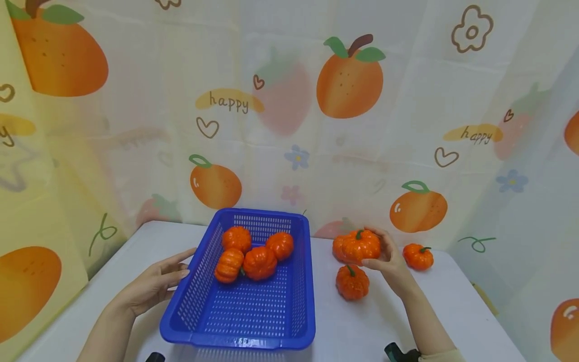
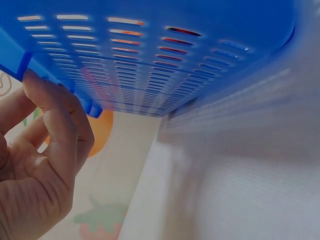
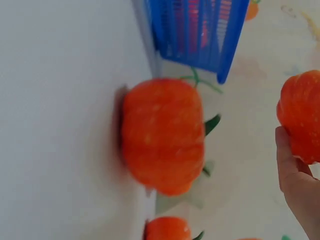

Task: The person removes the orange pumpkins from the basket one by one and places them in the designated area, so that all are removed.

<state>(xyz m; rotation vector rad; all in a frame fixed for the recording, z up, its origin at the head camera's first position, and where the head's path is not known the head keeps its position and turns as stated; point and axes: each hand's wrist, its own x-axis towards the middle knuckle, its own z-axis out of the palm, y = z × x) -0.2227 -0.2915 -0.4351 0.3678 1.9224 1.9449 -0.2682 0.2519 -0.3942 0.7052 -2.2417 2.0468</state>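
Note:
A blue plastic basket [image 1: 253,324] with slotted walls stands in the middle, with several small orange pumpkins [image 1: 260,263] grouped towards its far end. At its left side my left hand [image 1: 149,285] holds the rim, and in the left wrist view the curled fingers [image 2: 62,120] meet the rim's edge. My right hand [image 1: 392,260] grips an orange pumpkin [image 1: 362,245] with a green stem, thumb on the near side and fingers behind. The right wrist view has this held pumpkin [image 3: 302,115] at its right edge, raised off the table.
Another pumpkin [image 1: 338,248] is partly hidden behind the held one. A pumpkin [image 1: 352,283] sits nearer, between basket and right hand, and another [image 1: 418,257] lies right of that hand. The white table [image 1: 457,311] backs onto a fruit-printed curtain [image 1: 289,166].

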